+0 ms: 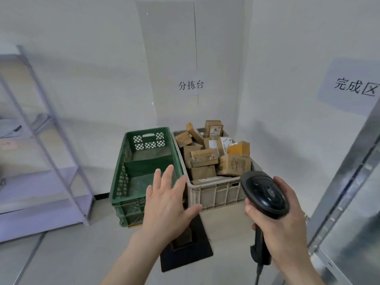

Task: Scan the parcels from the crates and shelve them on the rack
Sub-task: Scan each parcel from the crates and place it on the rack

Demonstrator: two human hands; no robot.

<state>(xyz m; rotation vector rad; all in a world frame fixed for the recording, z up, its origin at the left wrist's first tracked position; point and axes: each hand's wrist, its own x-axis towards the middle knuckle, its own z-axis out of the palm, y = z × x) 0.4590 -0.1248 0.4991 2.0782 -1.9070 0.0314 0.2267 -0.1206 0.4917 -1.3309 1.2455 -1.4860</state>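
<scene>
A white crate on the floor is piled with several brown cardboard parcels. To its left stands a green crate with nothing visible inside. My left hand hovers with fingers spread and straight in front of the gap between the two crates, holding nothing. My right hand grips the handle of a black barcode scanner, whose head points toward the white crate. A grey metal rack rises at the right edge.
A pale purple shelving unit stands at the left against the wall. A black mat lies on the floor before the crates. Paper signs hang on the walls behind and at the right.
</scene>
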